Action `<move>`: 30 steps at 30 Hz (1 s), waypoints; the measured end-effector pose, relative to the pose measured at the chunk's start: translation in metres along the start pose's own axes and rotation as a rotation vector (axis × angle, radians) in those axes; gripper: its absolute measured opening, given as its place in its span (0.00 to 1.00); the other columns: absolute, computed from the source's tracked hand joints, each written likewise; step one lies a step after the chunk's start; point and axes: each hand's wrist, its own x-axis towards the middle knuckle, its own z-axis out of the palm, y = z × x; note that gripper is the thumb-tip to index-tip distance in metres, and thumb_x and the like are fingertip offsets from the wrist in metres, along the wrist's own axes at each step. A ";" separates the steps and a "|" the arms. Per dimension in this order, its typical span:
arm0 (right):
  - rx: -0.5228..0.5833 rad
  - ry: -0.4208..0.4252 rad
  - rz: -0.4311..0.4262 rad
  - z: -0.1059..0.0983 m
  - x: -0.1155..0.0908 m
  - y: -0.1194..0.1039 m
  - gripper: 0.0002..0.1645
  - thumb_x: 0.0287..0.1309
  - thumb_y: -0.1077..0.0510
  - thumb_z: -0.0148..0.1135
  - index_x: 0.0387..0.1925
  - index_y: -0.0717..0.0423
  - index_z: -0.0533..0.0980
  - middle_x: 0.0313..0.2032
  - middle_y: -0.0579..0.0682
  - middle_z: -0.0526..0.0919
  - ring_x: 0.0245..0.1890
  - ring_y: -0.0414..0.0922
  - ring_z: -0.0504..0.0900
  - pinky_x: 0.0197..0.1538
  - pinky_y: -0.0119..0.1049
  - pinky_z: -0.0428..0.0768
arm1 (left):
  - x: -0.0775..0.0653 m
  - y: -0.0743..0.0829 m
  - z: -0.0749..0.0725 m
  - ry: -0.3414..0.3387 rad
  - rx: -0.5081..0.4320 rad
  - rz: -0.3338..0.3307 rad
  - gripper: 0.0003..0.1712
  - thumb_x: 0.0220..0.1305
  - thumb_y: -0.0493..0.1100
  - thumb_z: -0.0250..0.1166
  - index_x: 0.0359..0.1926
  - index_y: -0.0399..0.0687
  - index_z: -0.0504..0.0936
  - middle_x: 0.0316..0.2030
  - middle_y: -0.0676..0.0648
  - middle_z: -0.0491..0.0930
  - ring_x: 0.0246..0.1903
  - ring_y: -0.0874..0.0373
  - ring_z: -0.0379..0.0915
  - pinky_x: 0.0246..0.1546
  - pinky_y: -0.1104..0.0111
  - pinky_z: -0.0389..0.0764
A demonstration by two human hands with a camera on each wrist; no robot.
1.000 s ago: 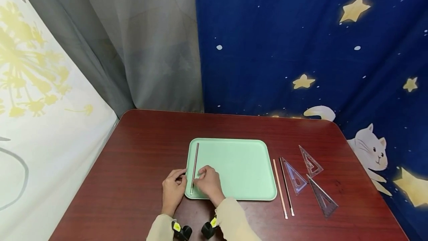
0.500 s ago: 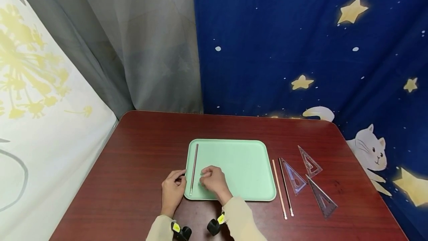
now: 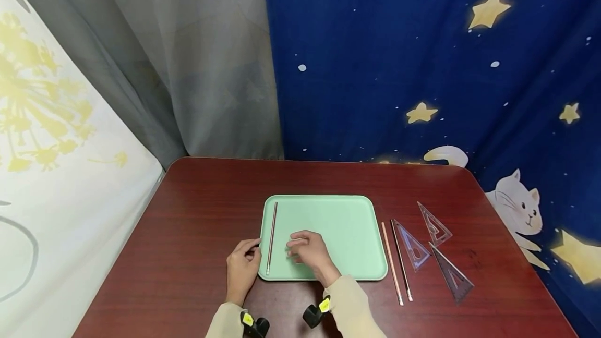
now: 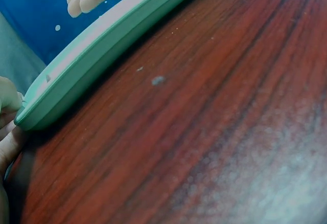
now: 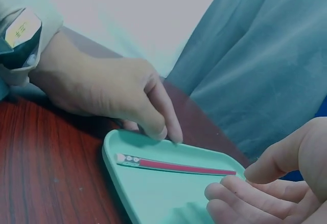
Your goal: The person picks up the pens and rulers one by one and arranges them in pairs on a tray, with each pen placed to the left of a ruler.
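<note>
A pale green tray (image 3: 345, 236) sits on the table. Along its left side lies a dark red pencil (image 3: 272, 239), whose white eraser end points toward the person, as the right wrist view also shows. My left hand (image 3: 241, 271) holds the tray's left edge, thumb and fingers at the rim. Over the tray, to the right of the pencil, my right hand (image 3: 313, 255) hovers with loosely bent fingers and nothing in them. In the right wrist view its fingers (image 5: 255, 198) overlap the pencil's far end.
Right of the tray lie an orange-pink pencil (image 3: 392, 265) and a dark pencil (image 3: 401, 262). Beyond them are a bluish set square (image 3: 414, 246), a clear set square (image 3: 435, 226) and a darker set square (image 3: 452, 275). Curtains (image 3: 225, 67) hang behind the table (image 3: 197, 207).
My right hand has drawn away from the pencil to the right, and its fingers have loosened. The pencil stays in place on the tray. My left hand has stayed at the tray's edge.
</note>
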 end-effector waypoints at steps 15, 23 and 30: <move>0.051 -0.002 -0.021 -0.014 -0.009 -0.013 0.23 0.57 0.70 0.56 0.55 0.72 0.71 0.46 0.68 0.81 0.37 0.52 0.85 0.38 0.43 0.84 | 0.000 0.002 -0.001 -0.030 0.010 -0.043 0.13 0.54 0.28 0.63 0.41 0.40 0.86 0.37 0.47 0.84 0.27 0.69 0.76 0.27 0.82 0.74; 0.056 0.008 -0.028 -0.023 -0.014 -0.008 0.22 0.57 0.70 0.55 0.55 0.72 0.70 0.46 0.69 0.80 0.37 0.52 0.85 0.39 0.44 0.83 | 0.000 0.003 -0.004 -0.055 0.011 -0.066 0.14 0.56 0.29 0.63 0.42 0.40 0.86 0.39 0.47 0.83 0.27 0.68 0.76 0.27 0.81 0.75; 0.082 0.040 -0.036 -0.035 -0.020 -0.002 0.22 0.54 0.70 0.55 0.53 0.75 0.70 0.43 0.69 0.80 0.32 0.44 0.84 0.38 0.41 0.83 | 0.000 0.001 -0.004 -0.040 0.015 -0.050 0.13 0.56 0.28 0.63 0.41 0.41 0.86 0.38 0.47 0.83 0.26 0.69 0.76 0.27 0.81 0.75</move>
